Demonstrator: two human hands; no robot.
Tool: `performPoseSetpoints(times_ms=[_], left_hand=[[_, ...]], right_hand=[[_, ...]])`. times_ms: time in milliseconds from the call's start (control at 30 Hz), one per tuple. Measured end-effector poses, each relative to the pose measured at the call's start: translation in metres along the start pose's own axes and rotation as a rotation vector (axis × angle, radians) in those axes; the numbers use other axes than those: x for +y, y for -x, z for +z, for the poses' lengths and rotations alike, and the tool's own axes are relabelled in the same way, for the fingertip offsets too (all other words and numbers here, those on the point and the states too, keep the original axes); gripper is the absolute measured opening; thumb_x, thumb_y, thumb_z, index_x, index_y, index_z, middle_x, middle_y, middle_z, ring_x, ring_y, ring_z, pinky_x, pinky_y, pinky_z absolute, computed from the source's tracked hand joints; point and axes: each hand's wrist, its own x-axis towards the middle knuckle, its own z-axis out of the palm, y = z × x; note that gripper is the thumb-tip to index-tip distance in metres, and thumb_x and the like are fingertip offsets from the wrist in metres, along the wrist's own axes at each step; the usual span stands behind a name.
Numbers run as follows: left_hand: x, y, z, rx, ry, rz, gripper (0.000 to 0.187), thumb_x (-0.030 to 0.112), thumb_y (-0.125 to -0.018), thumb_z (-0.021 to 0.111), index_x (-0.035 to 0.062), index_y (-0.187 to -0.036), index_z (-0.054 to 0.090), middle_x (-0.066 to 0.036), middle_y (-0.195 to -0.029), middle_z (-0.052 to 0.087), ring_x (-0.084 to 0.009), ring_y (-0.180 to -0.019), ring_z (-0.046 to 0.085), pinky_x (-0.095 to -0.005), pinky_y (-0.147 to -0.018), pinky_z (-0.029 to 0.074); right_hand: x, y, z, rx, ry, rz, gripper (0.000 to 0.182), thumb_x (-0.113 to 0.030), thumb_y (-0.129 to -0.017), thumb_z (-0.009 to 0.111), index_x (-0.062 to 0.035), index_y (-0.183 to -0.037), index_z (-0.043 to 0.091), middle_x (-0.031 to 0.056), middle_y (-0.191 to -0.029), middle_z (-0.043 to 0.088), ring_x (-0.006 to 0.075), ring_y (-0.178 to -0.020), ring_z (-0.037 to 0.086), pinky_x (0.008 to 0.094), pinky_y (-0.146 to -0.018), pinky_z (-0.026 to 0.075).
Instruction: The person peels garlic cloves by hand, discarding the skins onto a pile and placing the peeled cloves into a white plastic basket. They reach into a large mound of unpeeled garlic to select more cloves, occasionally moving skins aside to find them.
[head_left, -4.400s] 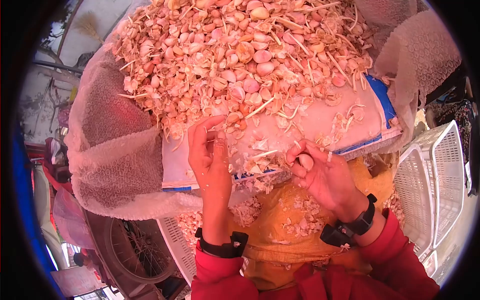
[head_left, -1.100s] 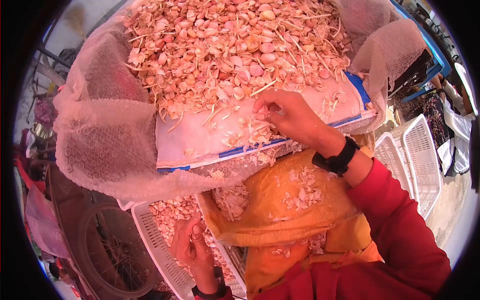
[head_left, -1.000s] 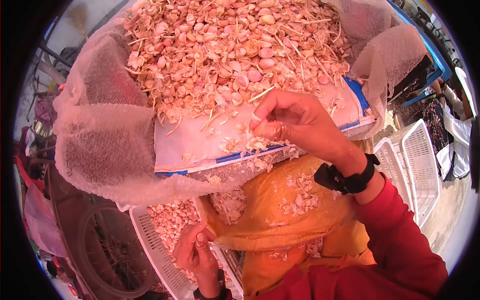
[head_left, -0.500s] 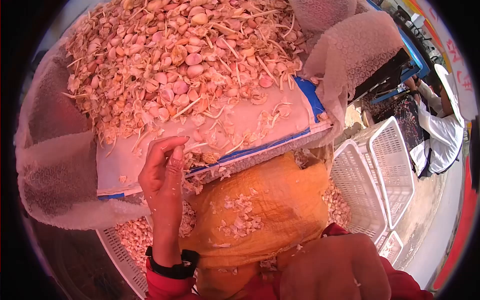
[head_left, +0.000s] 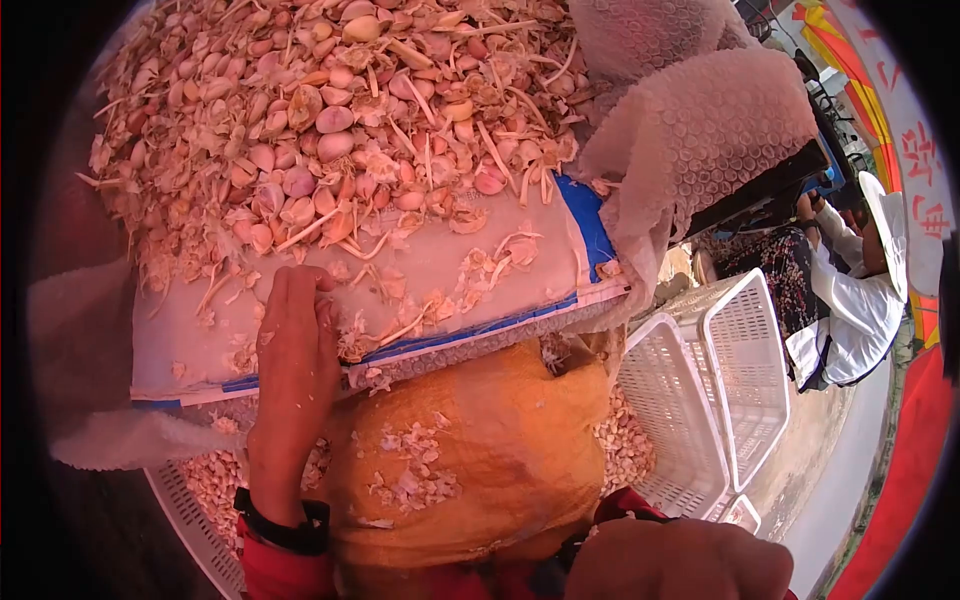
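Note:
A large heap of garlic cloves (head_left: 330, 130), mixed with papery skins and dry stems, covers most of a pale sheet (head_left: 200, 340) on a raised surface. At the front edge of that sheet is my left hand (head_left: 295, 345), its fingers pressed together and pointing down among loose garlic skins (head_left: 355, 340). What its fingertips hold, if anything, is hidden. Low in the view, over my lap, my right hand (head_left: 680, 562) is curled with its back to me, partly cut off by the frame. Its fingertips cannot be seen.
An orange cloth (head_left: 500, 430) with scattered skins covers my lap. White plastic baskets (head_left: 745, 370) stand to the right; cloves (head_left: 205, 485) lie in a white basket at lower left. Bubble wrap (head_left: 700, 130) pads the surface's edges. A person in white (head_left: 850, 300) sits at far right.
My view has shifted, so the surroundings sit further left. My left hand's fingers have come together and tipped down toward the sheet's front edge. My right hand has sunk lower in view.

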Motion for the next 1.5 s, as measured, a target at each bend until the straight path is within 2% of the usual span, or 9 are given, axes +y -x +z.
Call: performPoseSetpoints(times_ms=[100, 167, 533, 733, 967, 1167, 1333, 1400, 1500], left_hand=[[-0.005, 0.010, -0.005, 0.054, 0.150, -0.093, 0.011, 0.001, -0.091, 0.045, 0.0010, -0.102, 0.045, -0.013, -0.089, 0.048, -0.0238, -0.078, 0.051, -0.0320, -0.073, 0.043], [0.004, 0.017, -0.012, 0.114, 0.442, -0.084, 0.014, 0.003, -0.091, 0.049, 0.0020, -0.104, 0.044, -0.011, -0.091, 0.049, -0.0188, -0.078, 0.050, -0.0287, -0.073, 0.043], [0.037, 0.057, -0.063, 0.146, 1.281, 0.116, 0.036, 0.015, -0.079, 0.073, 0.0103, -0.093, 0.041, -0.007, -0.091, 0.046, -0.0115, -0.063, 0.051, -0.0231, -0.054, 0.047], [0.050, 0.067, -0.082, -0.195, 1.582, 0.599, 0.030, 0.002, -0.079, 0.068, 0.0061, -0.086, 0.039, -0.011, -0.079, 0.046, -0.0168, -0.059, 0.054, -0.0294, -0.051, 0.049], [0.091, 0.091, -0.104, -0.186, 1.994, 0.529, 0.024, -0.009, -0.073, 0.060, -0.0037, -0.052, 0.052, -0.024, -0.062, 0.059, -0.0255, -0.042, 0.049, -0.0327, -0.039, 0.042], [0.104, 0.101, -0.090, 0.247, 2.025, 0.590, 0.025, -0.006, -0.078, 0.055, -0.0008, -0.055, 0.047, -0.021, -0.060, 0.057, -0.0218, -0.043, 0.046, -0.0310, -0.037, 0.037], [0.026, 0.065, -0.071, 0.311, 1.724, 0.044, 0.013, 0.008, -0.090, 0.050, 0.0001, -0.100, 0.048, -0.010, -0.077, 0.047, -0.0145, -0.069, 0.050, -0.0294, -0.059, 0.044], [0.015, 0.052, -0.058, 0.323, 1.865, -0.502, 0.014, 0.011, -0.090, 0.048, 0.0014, -0.100, 0.050, -0.010, -0.085, 0.051, -0.0163, -0.078, 0.051, -0.0286, -0.065, 0.044], [-0.014, 0.066, -0.045, 0.229, 2.224, -0.738, 0.016, 0.015, -0.092, 0.044, 0.0016, -0.098, 0.051, -0.011, -0.095, 0.052, -0.0180, -0.077, 0.051, -0.0279, -0.067, 0.044]], right_hand=[[-0.012, 0.003, 0.035, 0.703, 0.428, 0.012, 0.016, -0.014, -0.091, 0.057, -0.0053, -0.085, 0.045, 0.0086, -0.073, 0.049, 0.0155, -0.047, 0.041, 0.0283, -0.044, 0.039], [-0.015, -0.010, -0.019, 0.357, 0.161, 0.201, 0.017, -0.012, -0.093, 0.052, -0.0097, -0.088, 0.036, 0.0072, -0.078, 0.044, 0.0117, -0.051, 0.037, 0.0256, -0.043, 0.035], [0.036, 0.011, -0.049, 0.486, 0.161, 0.387, 0.022, -0.031, -0.099, 0.041, -0.0111, -0.110, 0.041, 0.0045, -0.081, 0.049, 0.0059, -0.055, 0.032, 0.0231, -0.052, 0.032], [0.051, 0.016, -0.044, 0.592, 0.190, 0.463, 0.020, -0.028, -0.099, 0.042, -0.0108, -0.110, 0.043, 0.0038, -0.080, 0.049, 0.0058, -0.056, 0.032, 0.0221, -0.053, 0.032], [0.067, 0.014, -0.037, 0.597, 0.206, 0.494, 0.018, -0.027, -0.100, 0.040, -0.0110, -0.108, 0.043, 0.0037, -0.080, 0.048, 0.0059, -0.056, 0.032, 0.0213, -0.053, 0.032], [0.070, 0.004, -0.039, 0.579, 0.268, 0.515, 0.020, -0.029, -0.100, 0.038, -0.0112, -0.109, 0.043, 0.0035, -0.080, 0.047, 0.0055, -0.056, 0.031, 0.0208, -0.053, 0.032], [0.075, -0.014, -0.041, 0.346, 0.639, 0.450, 0.024, -0.030, -0.095, 0.050, -0.0086, -0.106, 0.047, 0.0025, -0.078, 0.047, 0.0083, -0.057, 0.039, 0.0223, -0.050, 0.035], [0.089, -0.020, -0.045, 0.063, 1.115, 0.339, 0.025, -0.029, -0.093, 0.054, -0.0060, -0.103, 0.051, 0.0036, -0.078, 0.049, 0.0132, -0.060, 0.045, 0.0252, -0.052, 0.039], [0.108, -0.017, -0.069, -0.412, 1.781, 0.238, 0.022, -0.024, -0.092, 0.055, -0.0037, -0.100, 0.059, 0.0071, -0.083, 0.052, 0.0205, -0.073, 0.053, 0.0302, -0.065, 0.045]])
